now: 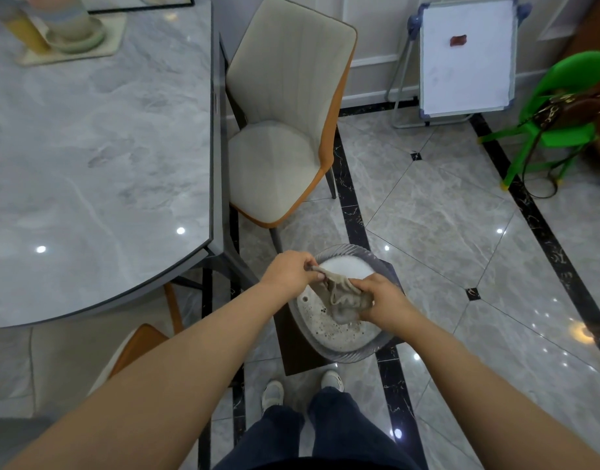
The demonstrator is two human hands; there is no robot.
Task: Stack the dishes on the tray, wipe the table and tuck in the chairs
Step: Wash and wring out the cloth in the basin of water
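Gripping a beige cloth (pixel 342 293) between them, both hands (left hand (pixel 291 271), right hand (pixel 381 301)) reach forward above a basin (pixel 339 347), lower centre.

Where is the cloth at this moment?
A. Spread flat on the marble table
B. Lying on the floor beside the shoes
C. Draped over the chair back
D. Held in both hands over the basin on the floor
D: the left hand and the right hand both grip the bunched cloth directly above the basin, away from the table.
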